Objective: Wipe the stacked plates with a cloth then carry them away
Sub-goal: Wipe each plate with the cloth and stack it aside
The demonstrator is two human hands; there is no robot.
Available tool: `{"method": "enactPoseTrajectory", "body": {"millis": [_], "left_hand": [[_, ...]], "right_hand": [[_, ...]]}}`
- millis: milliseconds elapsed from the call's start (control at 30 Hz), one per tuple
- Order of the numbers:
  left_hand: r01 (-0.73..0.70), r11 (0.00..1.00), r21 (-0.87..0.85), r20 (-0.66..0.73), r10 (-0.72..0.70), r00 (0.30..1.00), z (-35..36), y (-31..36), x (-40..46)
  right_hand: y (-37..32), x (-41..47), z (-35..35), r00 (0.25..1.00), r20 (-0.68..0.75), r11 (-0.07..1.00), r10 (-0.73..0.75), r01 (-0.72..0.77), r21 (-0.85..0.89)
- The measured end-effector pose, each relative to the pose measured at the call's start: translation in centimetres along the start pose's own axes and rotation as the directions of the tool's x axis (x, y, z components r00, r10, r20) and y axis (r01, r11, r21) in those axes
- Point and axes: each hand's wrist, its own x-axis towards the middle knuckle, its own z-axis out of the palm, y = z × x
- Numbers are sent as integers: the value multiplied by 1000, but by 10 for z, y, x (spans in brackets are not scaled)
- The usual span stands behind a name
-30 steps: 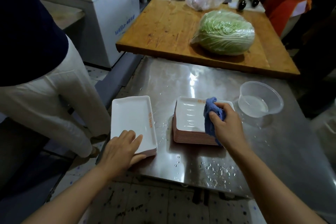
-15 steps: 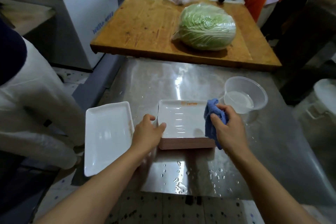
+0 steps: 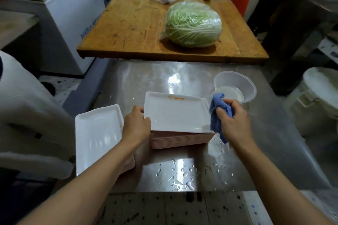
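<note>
The left hand [image 3: 136,126] grips the left edge of the top plate [image 3: 175,113], thumb on the rim and fingers curled under, and that plate sits tilted, its left side raised off the stack [image 3: 181,139] beneath. The right hand [image 3: 233,123] is bunched around a blue cloth [image 3: 216,115], which hangs crumpled just beside the plate's right edge, a tail of it drooping past the corner of the stack.

The top plate is a white rectangle with a shallow raised rim, glossy, with a small orange mark along its far edge. Below it the stack shows as a tight pile of pinkish edges, standing near the front of the steel table [image 3: 139,82]. Beads of water [image 3: 178,175] lie on the steel in front of it.

To the left, a second white plate [image 3: 95,135] lies flat at the table's corner, partly under the left forearm. Behind the cloth stands a clear plastic bowl [image 3: 237,86] with a little water in it. Farther back, a wrapped cabbage [image 3: 192,23] rests on a wooden table [image 3: 131,23].
</note>
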Motion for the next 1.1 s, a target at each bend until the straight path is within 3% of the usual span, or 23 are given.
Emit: {"method": "enactPoseTrajectory", "body": {"millis": [100,200,500,733,900,1000,1100], "left_hand": [[152,934,-324,166,-102,981,0,6,-5],[237,859,-454,251,-132,959,0,10,-10],[178,808,-561,281,-16,960,-10,62,-5],[57,825,-562,189,61,980,25,136,16],[-98,891,-442,52,135,990,70,188,34],[-232,957,-172,-94,219,971,89,212,37],[-317,947,46,-177,320,931,102,226,36]], "right_hand": [[-3,-4,-4,1000,-22,1000,-8,8,0],[-9,-8,-9,999,-40,1000,-5,5,6],[-21,16,-43,992,-115,999,-42,43,4],[-10,74,-83,993,-109,998,-40,46,53],[8,120,-115,991,-124,998,-55,59,34],[15,141,-130,991,-118,998,-60,63,26],[21,153,-142,993,-94,997,-67,69,19]]}}
